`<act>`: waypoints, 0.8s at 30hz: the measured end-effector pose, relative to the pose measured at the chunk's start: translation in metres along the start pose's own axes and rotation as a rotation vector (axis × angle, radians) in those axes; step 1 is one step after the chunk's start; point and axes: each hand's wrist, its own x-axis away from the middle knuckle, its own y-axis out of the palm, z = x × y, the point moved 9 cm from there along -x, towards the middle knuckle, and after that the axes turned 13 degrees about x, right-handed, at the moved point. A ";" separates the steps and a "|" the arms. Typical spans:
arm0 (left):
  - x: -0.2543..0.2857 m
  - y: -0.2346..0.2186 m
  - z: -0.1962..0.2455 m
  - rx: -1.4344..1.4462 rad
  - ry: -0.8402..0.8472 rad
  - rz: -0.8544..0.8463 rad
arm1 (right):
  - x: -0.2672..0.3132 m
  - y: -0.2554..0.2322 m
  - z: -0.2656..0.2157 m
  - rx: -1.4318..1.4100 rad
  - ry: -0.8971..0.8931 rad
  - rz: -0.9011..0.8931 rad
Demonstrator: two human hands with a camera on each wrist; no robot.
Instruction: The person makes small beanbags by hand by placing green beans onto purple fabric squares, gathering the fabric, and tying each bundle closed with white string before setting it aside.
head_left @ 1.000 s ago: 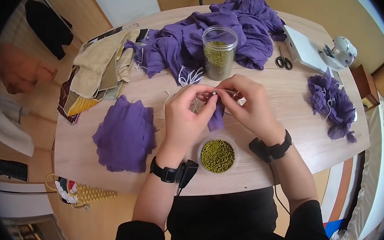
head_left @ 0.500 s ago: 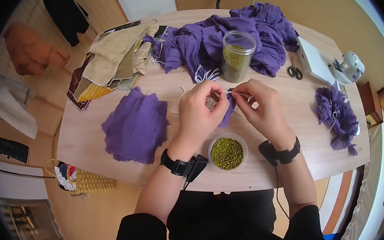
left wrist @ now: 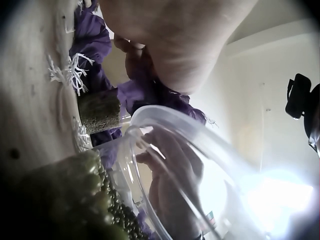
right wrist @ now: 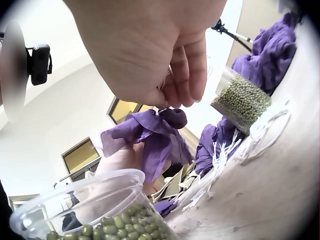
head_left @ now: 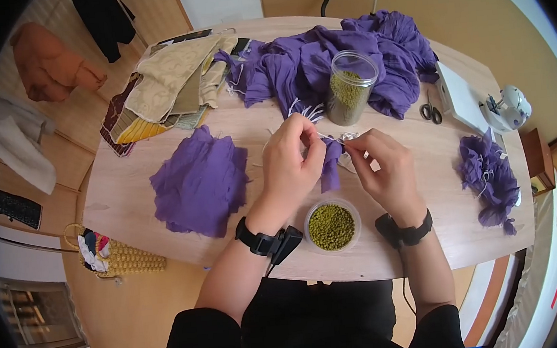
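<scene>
Between my hands hangs a small piece of purple cloth (head_left: 330, 173), gathered into a knob at its top with the loose ends flaring below, as the right wrist view shows. A thin white string (head_left: 329, 137) runs across at its gathered neck. My left hand (head_left: 292, 158) pinches the string on one side, thumb against curled fingers. On the other side my right hand (head_left: 385, 163) pinches the string between thumb and forefinger. Just below, nearer my body, stands a clear tub of green beans (head_left: 331, 226). More white string (head_left: 349, 137) lies on the table behind the right fingertips.
A tall jar of beans (head_left: 351, 91) stands behind my hands, before a heap of purple fabric (head_left: 321, 54). Flat purple pieces (head_left: 201, 181) lie left, with patterned fabric samples (head_left: 171, 80) beyond. Scissors (head_left: 430, 113), a small sewing machine (head_left: 510, 108) and tied purple bundles (head_left: 489, 179) are right.
My hands have moved apart, drawing the white string out between them, and the right hand has come lower. The purple cloth now shows more fully. The head view has shifted.
</scene>
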 end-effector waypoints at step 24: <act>0.007 0.022 -0.015 0.467 -0.288 -0.125 | 0.033 -0.112 0.068 -0.222 0.358 0.243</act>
